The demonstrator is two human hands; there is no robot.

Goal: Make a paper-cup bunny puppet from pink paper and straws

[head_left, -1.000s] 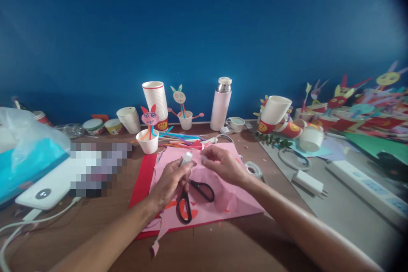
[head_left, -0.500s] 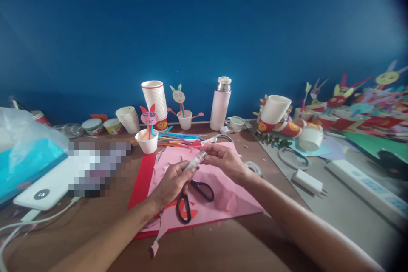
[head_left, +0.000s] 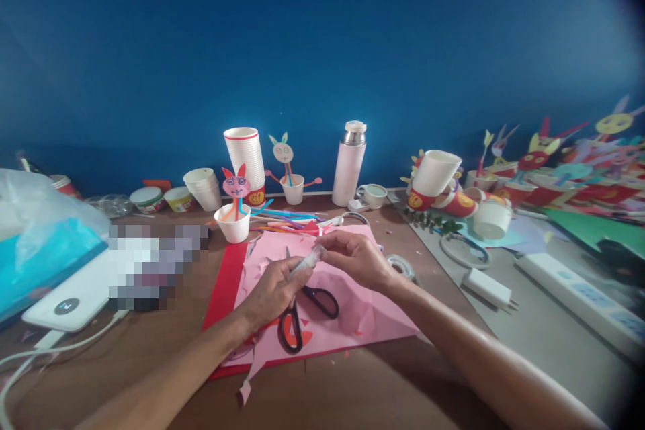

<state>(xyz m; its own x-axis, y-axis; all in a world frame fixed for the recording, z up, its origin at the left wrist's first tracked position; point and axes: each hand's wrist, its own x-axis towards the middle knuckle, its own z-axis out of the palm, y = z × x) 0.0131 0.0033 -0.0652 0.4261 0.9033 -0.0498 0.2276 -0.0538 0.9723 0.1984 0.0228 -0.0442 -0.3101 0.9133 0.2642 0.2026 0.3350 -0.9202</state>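
My left hand (head_left: 276,290) is wrapped round a small whitish, translucent tube that looks like a glue stick (head_left: 305,261), tilted up to the right. At the tube's upper end, the thumb and fingers of my right hand (head_left: 357,257) pinch its tip; the exact contact is blurred. Black-handled scissors (head_left: 320,301) lie below my hands, blades partly hidden by my left hand. Under them is a crumpled sheet of pink paper (head_left: 377,312) on a red sheet (head_left: 220,289). An orange-red paper scrap (head_left: 302,336) shows by one scissor handle.
A paper cup with a pink rabbit-like figure (head_left: 236,215) stands behind my left hand. Farther back are stacked cups (head_left: 242,154), a pale pink flask (head_left: 349,171) and a small cup (head_left: 373,196). Tape (head_left: 402,267), a charger (head_left: 488,290) and a power strip (head_left: 579,295) lie rightward; a power bank (head_left: 75,289) leftward.
My right fingers have shifted slightly left and down over the upper end of the glue stick, covering more of it. My left hand has hardly moved.
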